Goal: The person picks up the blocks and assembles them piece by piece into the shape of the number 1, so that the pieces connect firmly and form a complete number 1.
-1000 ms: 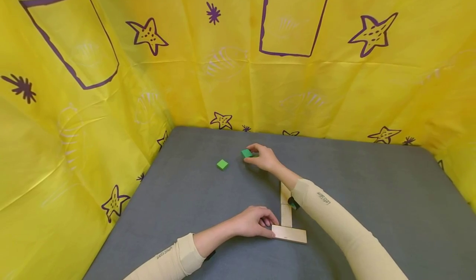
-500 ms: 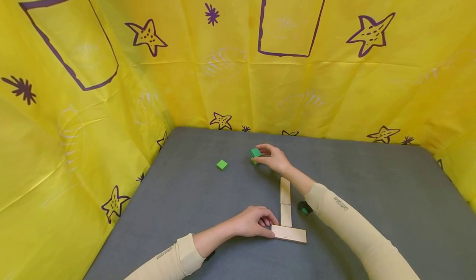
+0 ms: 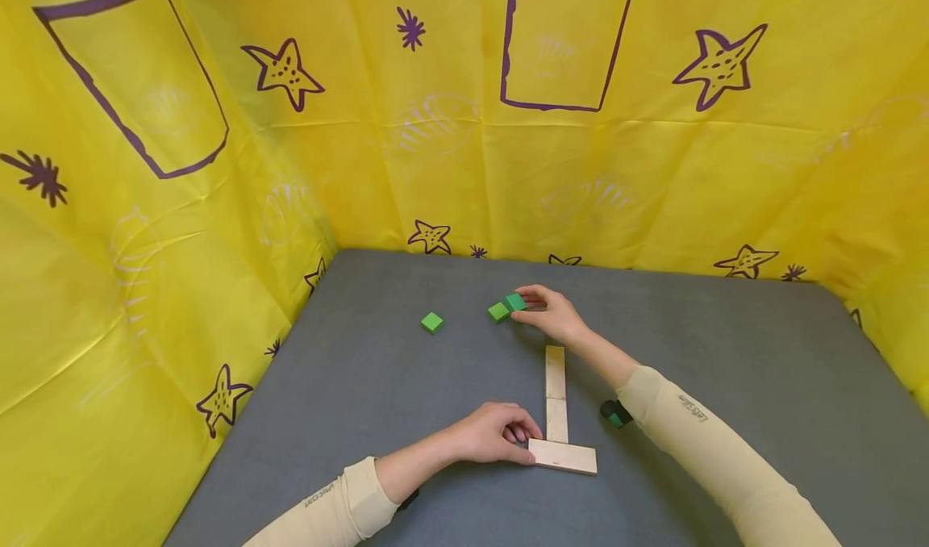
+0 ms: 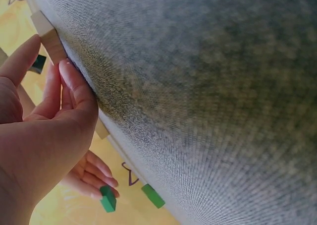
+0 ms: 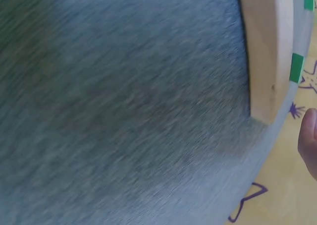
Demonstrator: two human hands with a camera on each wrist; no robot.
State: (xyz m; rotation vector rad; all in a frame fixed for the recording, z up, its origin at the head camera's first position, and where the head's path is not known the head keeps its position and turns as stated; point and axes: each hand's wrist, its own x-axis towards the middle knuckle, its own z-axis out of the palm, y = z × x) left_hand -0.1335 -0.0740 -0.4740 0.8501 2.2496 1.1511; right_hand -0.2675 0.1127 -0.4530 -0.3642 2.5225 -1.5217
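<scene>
My right hand (image 3: 555,317) pinches a dark green block (image 3: 515,302) between thumb and fingers above the table. A light green block (image 3: 498,312) sits just left of it on the surface. Farther left lies another light green block (image 3: 431,323). At the front, my left hand (image 3: 489,434) grips the left end of a pale wooden block (image 3: 562,457) lying crosswise; the left wrist view shows its fingertips on that block's end (image 4: 49,38). From the crosswise block, two wooden blocks run away end to end, a nearer one (image 3: 557,419) and a farther one (image 3: 555,372).
A grey cloth-covered table (image 3: 363,369) lies under everything. Yellow fabric (image 3: 464,168) with purple drawings hangs behind it and at both sides. A dark wrist device (image 3: 615,414) shows under the right sleeve.
My right hand has carried the dark green block rightward, past the nearer light green block, which now shows fully. The left hand and the wooden blocks have stayed in place.
</scene>
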